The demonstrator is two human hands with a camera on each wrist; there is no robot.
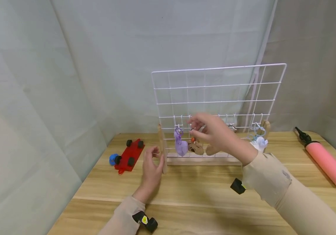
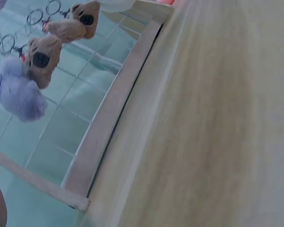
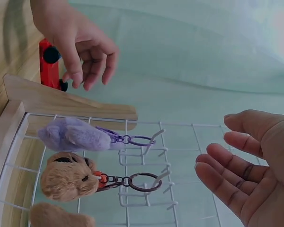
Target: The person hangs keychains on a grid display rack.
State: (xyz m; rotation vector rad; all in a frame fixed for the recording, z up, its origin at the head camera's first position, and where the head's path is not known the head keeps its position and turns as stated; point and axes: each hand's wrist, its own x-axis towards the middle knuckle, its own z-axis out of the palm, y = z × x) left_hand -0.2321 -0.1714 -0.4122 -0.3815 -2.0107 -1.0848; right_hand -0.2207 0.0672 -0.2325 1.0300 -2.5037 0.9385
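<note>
A white wire grid rack (image 1: 219,68) stands on a wooden base, with plush keychains hung from its hooks. A purple plush keychain (image 3: 68,135) hangs at the left end, beside a brown plush bear keychain (image 3: 66,184). Another brown plush (image 1: 211,150) is partly behind my right arm, and a white and light-blue one (image 1: 259,143) hangs at the right end. My right hand (image 1: 210,130) is in front of the hooks; in the right wrist view its fingers are loosely bent around nothing. My left hand (image 1: 152,166), fingers relaxed, is beside the rack's left wooden upright (image 1: 161,147), holding nothing.
Left of the rack lies a red toy car (image 1: 129,155) with black wheels, a blue piece (image 1: 113,159) against it. On the right lies a pink cylindrical pump (image 1: 329,163) with a black nozzle. Pale curtains (image 1: 121,65) hang behind the wooden table (image 1: 185,192).
</note>
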